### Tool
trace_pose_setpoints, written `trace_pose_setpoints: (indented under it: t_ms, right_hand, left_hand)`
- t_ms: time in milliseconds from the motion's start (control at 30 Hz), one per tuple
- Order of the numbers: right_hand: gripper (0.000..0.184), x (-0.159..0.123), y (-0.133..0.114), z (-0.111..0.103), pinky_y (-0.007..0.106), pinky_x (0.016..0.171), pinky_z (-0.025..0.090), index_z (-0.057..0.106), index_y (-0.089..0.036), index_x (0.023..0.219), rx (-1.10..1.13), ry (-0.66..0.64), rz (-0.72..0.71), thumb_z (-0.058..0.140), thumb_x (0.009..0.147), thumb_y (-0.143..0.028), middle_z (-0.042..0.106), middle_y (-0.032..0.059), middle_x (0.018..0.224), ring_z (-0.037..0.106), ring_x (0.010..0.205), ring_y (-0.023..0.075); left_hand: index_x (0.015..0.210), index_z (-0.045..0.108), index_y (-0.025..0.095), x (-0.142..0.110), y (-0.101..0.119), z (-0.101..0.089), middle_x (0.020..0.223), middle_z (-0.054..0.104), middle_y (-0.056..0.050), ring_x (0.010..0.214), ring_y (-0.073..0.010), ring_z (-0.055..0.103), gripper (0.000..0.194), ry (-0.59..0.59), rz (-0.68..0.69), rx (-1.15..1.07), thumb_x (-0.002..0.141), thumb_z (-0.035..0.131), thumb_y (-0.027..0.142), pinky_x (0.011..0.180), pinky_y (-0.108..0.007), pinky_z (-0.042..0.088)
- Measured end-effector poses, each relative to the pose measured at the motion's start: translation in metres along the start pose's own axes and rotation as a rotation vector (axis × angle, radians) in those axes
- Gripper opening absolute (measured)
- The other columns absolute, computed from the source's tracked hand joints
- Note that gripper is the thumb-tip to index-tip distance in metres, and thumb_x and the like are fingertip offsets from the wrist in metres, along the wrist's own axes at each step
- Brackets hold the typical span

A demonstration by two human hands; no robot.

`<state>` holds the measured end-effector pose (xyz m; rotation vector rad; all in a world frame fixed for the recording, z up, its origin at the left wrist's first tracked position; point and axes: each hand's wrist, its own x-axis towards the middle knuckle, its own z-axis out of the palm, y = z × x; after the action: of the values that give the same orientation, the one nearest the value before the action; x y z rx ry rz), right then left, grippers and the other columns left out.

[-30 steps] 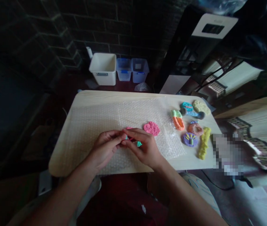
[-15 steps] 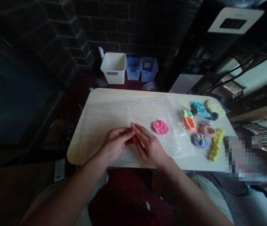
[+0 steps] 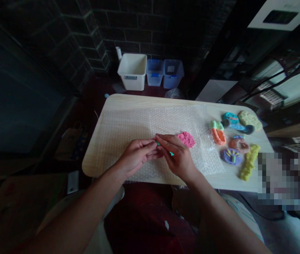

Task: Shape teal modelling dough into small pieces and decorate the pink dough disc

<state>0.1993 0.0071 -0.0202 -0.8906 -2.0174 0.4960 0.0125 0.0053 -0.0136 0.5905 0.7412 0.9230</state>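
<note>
My left hand (image 3: 139, 155) and my right hand (image 3: 175, 155) meet above the bubble wrap, fingers closed around a piece of green clay (image 3: 171, 153). Only small bits of this clay show between and beneath the fingers; its shape is hidden. A bumpy, flattened pink clay piece (image 3: 187, 139) lies on the bubble wrap (image 3: 123, 123) just beyond my right hand, partly covered by it. A little more pink peeks out behind my fingertips, mostly hidden.
On the table's (image 3: 128, 100) right side lie an orange-and-green clay piece (image 3: 219, 135), a purple disc (image 3: 231, 156), a yellow strip (image 3: 250, 162), a blue-grey bone shape (image 3: 238, 126) and several others. A white bin (image 3: 132, 72) and two blue boxes stand behind the table.
Green clay now shows between my hands, where it was hidden before. My right hand has turned flatter over the left and now overlaps the pink piece. The view has shifted slightly.
</note>
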Motion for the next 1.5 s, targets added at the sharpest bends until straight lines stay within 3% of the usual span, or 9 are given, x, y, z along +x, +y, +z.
trace_pose_setpoints:
  t_ms: [200,300,400,533,633,867,967,1267,1500]
  right_hand:
    - [0.044,0.002,-0.008,-0.003,0.049,0.107,0.061,0.065,-0.022,0.149,0.052,-0.017,0.003,0.057,0.107,-0.015,0.07,0.0177,0.144,0.069,0.132,0.0276]
    - [0.034,0.0,-0.008,-0.007,0.044,0.094,0.066,0.074,-0.025,0.136,0.083,0.058,0.09,0.065,0.104,-0.023,0.077,0.0125,0.129,0.077,0.11,0.0256]
    - [0.025,0.0,0.0,-0.015,0.034,0.069,0.066,0.08,-0.023,0.121,0.15,0.191,0.344,0.067,0.104,-0.035,0.08,0.0099,0.111,0.077,0.076,0.0183]
    - [0.03,0.003,0.019,-0.026,0.03,0.055,0.06,0.08,-0.02,0.109,0.262,0.451,0.546,0.069,0.101,-0.047,0.08,0.008,0.093,0.072,0.06,0.0155]
    - [0.032,0.007,0.028,-0.03,0.029,0.051,0.057,0.08,-0.021,0.102,0.296,0.526,0.582,0.076,0.095,-0.052,0.079,0.0067,0.088,0.069,0.055,0.014]
    - [0.037,0.007,0.033,-0.027,0.027,0.05,0.056,0.078,-0.017,0.106,0.31,0.473,0.592,0.074,0.096,-0.052,0.079,0.0078,0.089,0.07,0.056,0.0132]
    - [0.037,0.006,0.035,-0.026,0.027,0.05,0.056,0.078,-0.018,0.106,0.307,0.461,0.601,0.074,0.095,-0.053,0.079,0.0072,0.088,0.07,0.056,0.0135]
    - [0.037,0.005,0.035,-0.025,0.028,0.052,0.057,0.079,-0.017,0.106,0.286,0.405,0.587,0.072,0.097,-0.052,0.08,0.0082,0.089,0.07,0.058,0.0141]
    - [0.037,0.006,0.032,-0.025,0.028,0.052,0.056,0.079,-0.016,0.104,0.321,0.412,0.583,0.075,0.094,-0.05,0.08,0.0083,0.087,0.069,0.057,0.0134]
  left_hand:
    - [0.086,0.086,0.015,0.001,0.002,0.002,0.087,0.083,-0.008,0.08,-0.0164,0.075,0.024,0.093,0.082,0.012,0.071,0.098,0.028,0.083,-0.031,0.061]
    - [0.082,0.083,0.014,0.002,0.015,0.001,0.081,0.08,-0.005,0.073,-0.014,0.072,0.021,0.13,0.14,0.032,0.07,0.098,0.024,0.075,-0.027,0.059]
    - [0.083,0.079,0.017,0.005,0.036,-0.007,0.073,0.072,0.0,0.066,-0.0094,0.067,0.013,0.247,0.295,0.003,0.079,0.091,0.019,0.067,-0.021,0.055]
    - [0.097,0.078,0.02,0.007,0.058,-0.019,0.071,0.064,0.003,0.066,-0.0069,0.062,0.004,0.361,0.427,0.021,0.094,0.08,0.021,0.068,-0.018,0.053]
    - [0.089,0.076,0.016,0.006,0.058,-0.02,0.064,0.056,0.004,0.057,-0.0061,0.054,0.016,0.351,0.428,0.031,0.095,0.081,0.031,0.058,-0.018,0.048]
    - [0.085,0.072,0.016,0.004,0.043,-0.014,0.075,0.073,-0.001,0.067,-0.0115,0.068,0.027,0.322,0.346,0.128,0.078,0.095,0.029,0.067,-0.024,0.056]
    - [0.085,0.074,0.014,0.004,0.038,-0.015,0.081,0.077,-0.005,0.071,-0.014,0.071,0.026,0.276,0.302,0.141,0.079,0.094,0.029,0.071,-0.028,0.059]
    - [0.09,0.081,0.013,0.001,0.028,-0.009,0.063,0.065,-0.002,0.057,-0.011,0.059,0.025,0.196,0.313,0.307,0.088,0.085,0.037,0.054,-0.023,0.047]
    - [0.072,0.077,0.015,-0.001,0.031,-0.007,0.067,0.076,-0.005,0.057,-0.0146,0.069,0.039,0.211,0.302,0.276,0.055,0.106,0.034,0.055,-0.026,0.054]
